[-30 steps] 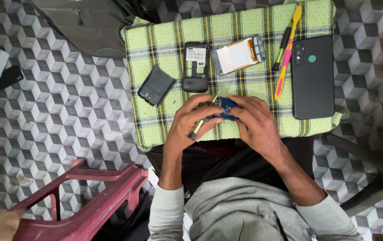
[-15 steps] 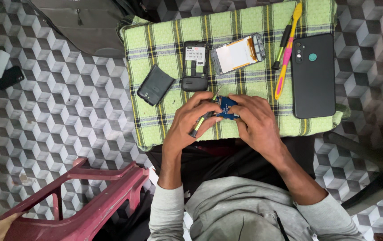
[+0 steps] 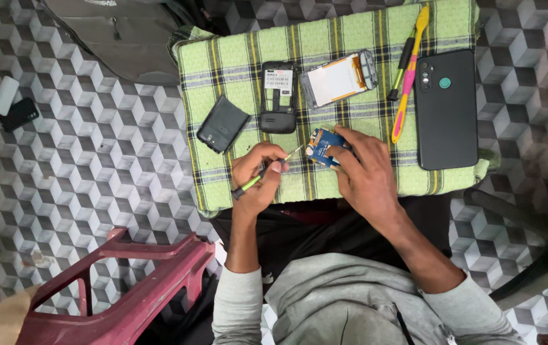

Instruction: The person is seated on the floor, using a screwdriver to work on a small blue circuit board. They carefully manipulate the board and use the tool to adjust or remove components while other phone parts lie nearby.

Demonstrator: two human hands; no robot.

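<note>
Head view shows us a small phone already taken apart. Its battery, back shell and screen frame lie on the green cloth. Our right hand has fingers pinched on the blue circuit board, low on the cloth. Our left hand grips a little screwdriver, tip just beside the board.

bare cloth below hands, phone frame, screen crowding above
</note>
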